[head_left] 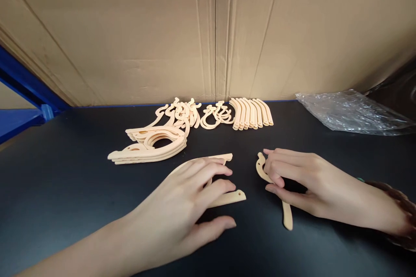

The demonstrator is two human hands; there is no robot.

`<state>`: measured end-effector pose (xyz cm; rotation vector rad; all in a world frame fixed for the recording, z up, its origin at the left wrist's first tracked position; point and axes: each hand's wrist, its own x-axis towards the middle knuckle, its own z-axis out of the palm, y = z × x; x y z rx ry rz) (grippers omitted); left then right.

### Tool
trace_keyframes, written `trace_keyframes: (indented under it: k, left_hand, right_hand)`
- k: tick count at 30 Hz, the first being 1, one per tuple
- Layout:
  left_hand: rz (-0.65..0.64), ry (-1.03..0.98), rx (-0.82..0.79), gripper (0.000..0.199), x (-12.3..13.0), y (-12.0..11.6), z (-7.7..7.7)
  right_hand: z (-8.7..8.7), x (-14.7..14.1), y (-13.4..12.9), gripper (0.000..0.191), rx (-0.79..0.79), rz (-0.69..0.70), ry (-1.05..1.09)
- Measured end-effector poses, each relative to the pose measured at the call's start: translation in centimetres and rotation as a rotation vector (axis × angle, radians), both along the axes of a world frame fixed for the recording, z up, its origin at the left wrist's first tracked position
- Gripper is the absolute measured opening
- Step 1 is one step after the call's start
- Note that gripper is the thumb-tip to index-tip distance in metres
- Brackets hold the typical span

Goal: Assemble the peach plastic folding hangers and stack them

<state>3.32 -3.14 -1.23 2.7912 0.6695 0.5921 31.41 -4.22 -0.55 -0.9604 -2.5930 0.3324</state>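
Note:
My left hand (191, 199) lies palm down with its fingers spread over a cream plastic piece (227, 199), whose two arms stick out past the fingers on the right. Whether the palm touches it is hidden. My right hand (302, 177) has its fingers closed around a curved cream hook piece (261, 168); one end shows left of the fingertips. Below that hand, a straight cream end (287, 216) shows; its link to the hook is hidden. A stack of folded cream hanger pieces (169, 152) rests behind my left hand.
Along the back of the black table (65, 181) lie a pile of cream parts (185, 112), several loose hooks (211, 120) and a row of curved arms (251, 114). A clear plastic bag (354, 112) is at the back right. Cardboard (156, 30) stands behind, beside a blue frame (26, 82).

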Motion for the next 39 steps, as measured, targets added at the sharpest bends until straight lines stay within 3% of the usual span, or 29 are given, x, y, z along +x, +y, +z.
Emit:
trace_keyframes:
  k: [3, 7, 11, 14, 19, 23, 29, 39]
  left_hand:
    - [-0.004, 0.049, -0.077, 0.021, 0.1, -0.2, -0.2]
    - [0.041, 0.046, -0.076, 0.02, 0.0, -0.3, -0.4]
    - [0.028, 0.045, -0.085, 0.016, -0.1, -0.2, -0.3]
    - [0.014, 0.05, -0.075, 0.013, 0.0, -0.1, -0.1]
    - [-0.008, 0.069, -0.014, 0.011, 0.1, 0.1, 0.0]
    - [-0.006, 0.076, 0.047, 0.01, 0.3, 0.0, 0.1]
    - [-0.009, 0.062, 0.081, 0.01, 0.3, -0.1, 0.0]
    - [0.027, -0.037, 0.1, 0.025, 0.4, -0.1, 0.3]
  right_hand:
    - [0.0, -0.1, 0.0, 0.017, -0.028, 0.071, 0.038]
    - [0.4, -0.1, -0.1, 0.017, 0.032, 0.048, 0.007]
    - [0.4, -0.2, -0.3, 0.016, 0.199, -0.134, 0.034]
    - [0.2, -0.3, -0.3, 0.026, 0.355, -0.265, -0.066]
    - [-0.6, -0.9, -0.4, 0.026, 0.468, -0.318, -0.153]
    - [-0.6, -1.2, -0.8, 0.018, 0.383, -0.263, -0.078]
    - [-0.3, -1.7, -1.2, 0.01, 0.104, -0.198, 0.13]
    - [0.9, -1.2, -1.9, 0.013, -0.126, -0.11, 0.128]
